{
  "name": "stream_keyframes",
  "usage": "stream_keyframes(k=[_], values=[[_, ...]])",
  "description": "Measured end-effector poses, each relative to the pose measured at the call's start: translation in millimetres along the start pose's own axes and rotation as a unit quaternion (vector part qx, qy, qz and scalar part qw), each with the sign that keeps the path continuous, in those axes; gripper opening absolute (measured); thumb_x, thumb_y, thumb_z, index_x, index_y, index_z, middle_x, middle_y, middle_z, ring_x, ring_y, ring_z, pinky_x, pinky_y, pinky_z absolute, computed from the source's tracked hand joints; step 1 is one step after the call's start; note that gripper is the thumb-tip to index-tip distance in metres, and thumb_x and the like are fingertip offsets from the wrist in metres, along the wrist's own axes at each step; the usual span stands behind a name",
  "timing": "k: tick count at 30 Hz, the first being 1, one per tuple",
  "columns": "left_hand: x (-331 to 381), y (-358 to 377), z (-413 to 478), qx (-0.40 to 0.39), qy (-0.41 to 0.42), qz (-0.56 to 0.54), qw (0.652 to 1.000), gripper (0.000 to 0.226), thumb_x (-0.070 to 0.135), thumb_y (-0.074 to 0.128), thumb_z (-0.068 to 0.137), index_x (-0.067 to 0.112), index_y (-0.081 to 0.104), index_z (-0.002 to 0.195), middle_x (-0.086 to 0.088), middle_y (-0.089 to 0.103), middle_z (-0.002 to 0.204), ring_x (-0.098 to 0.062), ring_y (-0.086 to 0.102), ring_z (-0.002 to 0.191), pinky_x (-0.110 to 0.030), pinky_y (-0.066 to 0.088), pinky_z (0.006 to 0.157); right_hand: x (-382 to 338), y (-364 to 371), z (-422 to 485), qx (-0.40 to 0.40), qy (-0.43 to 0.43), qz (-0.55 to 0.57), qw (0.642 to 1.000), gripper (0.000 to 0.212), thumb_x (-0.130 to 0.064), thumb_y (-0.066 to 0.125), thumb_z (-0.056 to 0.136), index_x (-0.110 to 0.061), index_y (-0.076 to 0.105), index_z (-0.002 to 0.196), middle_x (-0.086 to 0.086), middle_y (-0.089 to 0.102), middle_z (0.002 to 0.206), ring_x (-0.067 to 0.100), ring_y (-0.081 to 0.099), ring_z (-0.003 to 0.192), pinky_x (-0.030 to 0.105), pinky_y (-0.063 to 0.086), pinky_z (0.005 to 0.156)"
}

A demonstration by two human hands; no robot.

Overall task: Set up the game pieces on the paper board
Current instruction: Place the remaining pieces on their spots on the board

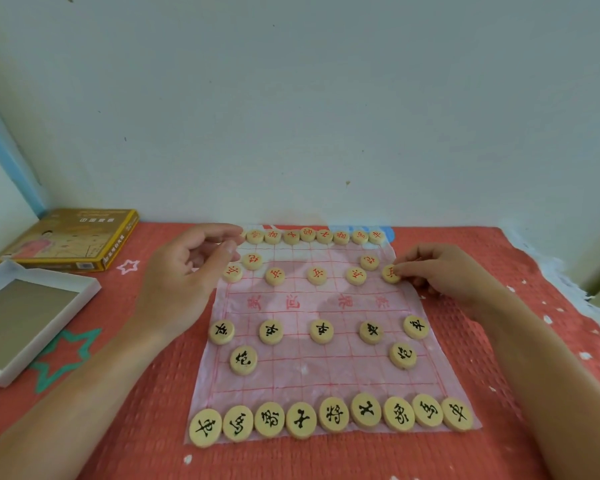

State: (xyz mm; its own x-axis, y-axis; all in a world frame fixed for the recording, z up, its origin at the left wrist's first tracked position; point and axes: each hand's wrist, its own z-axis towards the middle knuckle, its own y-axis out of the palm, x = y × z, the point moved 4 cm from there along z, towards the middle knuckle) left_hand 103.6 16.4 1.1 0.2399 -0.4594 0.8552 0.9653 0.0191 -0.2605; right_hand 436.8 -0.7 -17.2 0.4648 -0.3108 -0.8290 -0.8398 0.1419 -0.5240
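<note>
At the far right edge of the paper board (326,372), a red-marked piece (391,274) is pinched by the fingers of the right hand (437,271). The left hand (187,271) is curled at the far left corner, its grip unclear. If the piece is slid, the thin board may be dragged and neighbouring pieces (370,262) shifted.

Left hand (184,271) and right hand (440,271) extend from bare forearms.

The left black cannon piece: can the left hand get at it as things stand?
Probably yes: the left hand hovers beyond it, and the left black cannon piece lies uncovered, touching no other piece.
</note>
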Motion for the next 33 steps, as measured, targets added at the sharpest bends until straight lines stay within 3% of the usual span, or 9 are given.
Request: stream_keyframes(k=[4,7,16,22,33], values=[[-1.2,-0.4,-1.3,-0.002,-0.001,0.004,1.000,0.018,0.016,0.061,0.090,0.032,0.067,0.097,0.014,0.072,0.095,-0.006,0.069,0.083,-0.020,0.054,0.075,1.0,1.2,0.2,0.000,-0.003,-0.020,1.000,0.014,-0.020,0.080,0.076,-0.009,0.074,0.082,0.000,0.062,0.062,0.012,0.049,0.055,0.023,0.041,0.053],[-1.5,-0.1,-2.2,-0.001,-0.001,0.010,1.000,0.023,0.011,0.059,0.092,0.033,0.066,0.097,0.015,0.072,0.096,-0.006,0.069,0.083,-0.021,0.054,0.076,1.1,-0.3,0.6,0.008,-0.009,-0.041,0.999,0.016,-0.023,0.081,0.075,-0.010,0.073,0.081,0.001,0.065,0.067,0.013,0.052,0.057,0.027,0.043,0.058],[2.3,-0.6,-3.6,0.004,0.002,0.013,1.000,0.024,0.009,0.058,0.092,0.031,0.067,0.097,0.013,0.072,0.095,-0.007,0.068,0.082,-0.018,0.053,0.075,2.4,-1.0,-3.1,0.025,-0.012,-0.016,0.999,0.020,-0.022,0.083,0.073,-0.011,0.067,0.072,-0.001,0.063,0.062,0.013,0.050,0.055,0.027,0.043,0.056],[1.1,-2.3,-4.4,0.008,0.002,0.015,1.000,0.023,0.010,0.058,0.092,0.030,0.067,0.098,0.012,0.072,0.096,-0.007,0.069,0.081,-0.019,0.053,0.075,4.3,-5.7,-5.9,0.037,-0.006,0.045,0.998,0.018,-0.021,0.075,0.082,-0.010,0.063,0.073,-0.001,0.058,0.060,0.010,0.047,0.053,0.021,0.041,0.051],[-1.8,-18.3,-2.6,0.027,-0.013,0.022,0.999,0.019,0.010,0.058,0.093,0.024,0.068,0.100,0.012,0.071,0.097,-0.006,0.069,0.083,-0.015,0.050,0.077,-0.1,-4.6,-10.8,0.059,-0.028,0.037,0.997,0.020,-0.019,0.071,0.086,-0.011,0.060,0.071,-0.002,0.054,0.055,0.013,0.044,0.049,0.028,0.039,0.052]])
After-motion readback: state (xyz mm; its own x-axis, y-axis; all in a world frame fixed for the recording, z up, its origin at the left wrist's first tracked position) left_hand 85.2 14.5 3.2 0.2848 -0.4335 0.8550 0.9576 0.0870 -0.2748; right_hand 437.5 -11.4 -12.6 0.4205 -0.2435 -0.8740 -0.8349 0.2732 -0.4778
